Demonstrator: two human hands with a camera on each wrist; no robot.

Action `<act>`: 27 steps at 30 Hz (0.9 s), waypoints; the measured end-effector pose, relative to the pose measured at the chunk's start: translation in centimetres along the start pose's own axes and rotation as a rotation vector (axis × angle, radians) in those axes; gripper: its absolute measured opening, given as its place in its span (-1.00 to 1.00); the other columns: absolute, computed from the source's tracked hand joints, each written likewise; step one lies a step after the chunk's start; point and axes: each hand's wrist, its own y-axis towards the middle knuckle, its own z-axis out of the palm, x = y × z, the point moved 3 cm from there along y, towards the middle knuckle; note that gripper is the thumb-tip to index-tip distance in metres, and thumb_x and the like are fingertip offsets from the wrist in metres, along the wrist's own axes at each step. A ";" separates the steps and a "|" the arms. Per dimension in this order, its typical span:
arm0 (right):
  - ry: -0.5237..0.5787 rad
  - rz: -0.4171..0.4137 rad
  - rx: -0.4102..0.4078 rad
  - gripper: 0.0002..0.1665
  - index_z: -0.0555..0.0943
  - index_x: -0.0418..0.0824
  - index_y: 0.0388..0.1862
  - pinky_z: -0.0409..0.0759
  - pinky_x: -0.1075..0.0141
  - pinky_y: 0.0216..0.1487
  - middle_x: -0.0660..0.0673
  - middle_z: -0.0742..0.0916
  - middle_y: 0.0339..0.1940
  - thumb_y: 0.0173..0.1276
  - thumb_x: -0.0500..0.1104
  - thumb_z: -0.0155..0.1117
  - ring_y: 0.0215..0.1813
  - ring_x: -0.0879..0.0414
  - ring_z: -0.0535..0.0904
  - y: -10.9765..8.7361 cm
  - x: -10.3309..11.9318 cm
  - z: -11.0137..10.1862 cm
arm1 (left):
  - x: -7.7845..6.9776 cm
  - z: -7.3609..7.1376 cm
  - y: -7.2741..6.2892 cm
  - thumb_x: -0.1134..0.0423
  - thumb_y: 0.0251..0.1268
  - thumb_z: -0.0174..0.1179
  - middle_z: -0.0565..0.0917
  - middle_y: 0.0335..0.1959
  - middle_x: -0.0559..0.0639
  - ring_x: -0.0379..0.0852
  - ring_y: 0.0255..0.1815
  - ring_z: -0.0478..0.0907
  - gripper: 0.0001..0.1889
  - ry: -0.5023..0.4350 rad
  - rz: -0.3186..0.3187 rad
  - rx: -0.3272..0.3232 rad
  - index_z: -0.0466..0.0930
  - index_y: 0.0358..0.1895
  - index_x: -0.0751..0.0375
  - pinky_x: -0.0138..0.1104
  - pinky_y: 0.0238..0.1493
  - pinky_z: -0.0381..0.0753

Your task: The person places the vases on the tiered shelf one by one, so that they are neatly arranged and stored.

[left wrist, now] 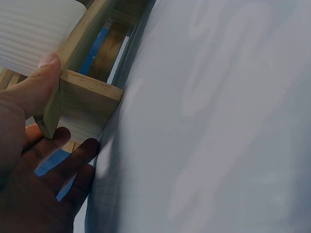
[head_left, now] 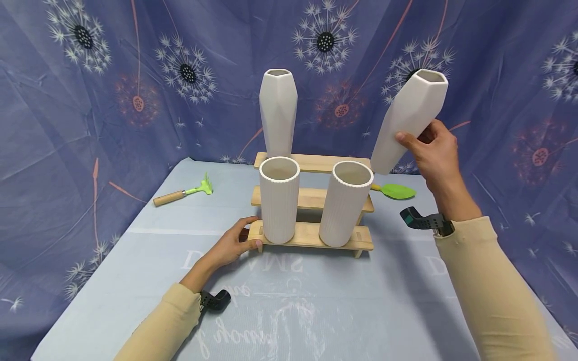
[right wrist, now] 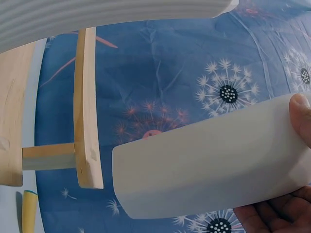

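My right hand grips a white angular vase, thumb on the near side. The vase leans with its mouth up and to the right. Its base hangs beside the end of the top step in the right wrist view. My left hand pinches the left end of a tiered wooden stand at its lowest step, thumb above and fingers below. Two white ribbed vases, one on the left and one on the right, stand on that step; the right one tilts. A matching angular vase stands at the top left.
A small green hand rake with a wooden handle lies on the table left of the stand. Behind the stand's right side lies a green trowel. A blue dandelion-print curtain hangs behind the pale cloth-covered table.
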 end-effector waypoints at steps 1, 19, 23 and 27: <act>0.004 -0.003 0.008 -0.21 0.31 0.03 0.38 0.31 -0.02 0.37 -0.08 0.49 0.35 0.17 -0.02 0.39 0.35 0.00 0.43 0.1 0.1 0.2 | 0.0 0.0 0.0 0.07 0.21 0.26 0.42 0.27 0.27 0.18 0.24 0.44 -0.23 -0.002 0.001 -0.001 0.08 0.44 0.07 -0.06 0.13 0.49; 0.046 -0.028 0.182 -0.22 0.30 0.03 0.38 0.35 -0.03 0.35 -0.11 0.48 0.35 0.19 0.01 0.36 0.33 0.00 0.42 1.9 0.4 3.5 | 0.1 0.1 0.0 0.05 0.20 0.26 0.46 0.24 0.28 0.18 0.24 0.45 -0.23 0.007 0.003 -0.007 0.10 0.43 0.06 -0.05 0.15 0.49; 0.035 -0.023 0.208 -0.19 0.28 0.02 0.39 0.33 -0.01 0.36 -0.11 0.46 0.37 0.18 0.04 0.36 0.37 -0.02 0.39 2.1 0.6 4.1 | 0.2 0.1 0.1 0.05 0.20 0.26 0.46 0.23 0.28 0.18 0.23 0.46 -0.23 0.003 0.002 -0.007 0.10 0.43 0.06 -0.06 0.14 0.49; 0.023 -0.023 0.235 -0.18 0.26 0.02 0.40 0.32 -0.02 0.37 -0.11 0.45 0.38 0.18 0.05 0.35 0.38 -0.04 0.38 2.3 0.6 4.7 | 0.2 0.0 0.0 0.06 0.20 0.26 0.47 0.23 0.28 0.17 0.23 0.46 -0.23 0.002 -0.001 -0.009 0.10 0.44 0.05 -0.07 0.12 0.50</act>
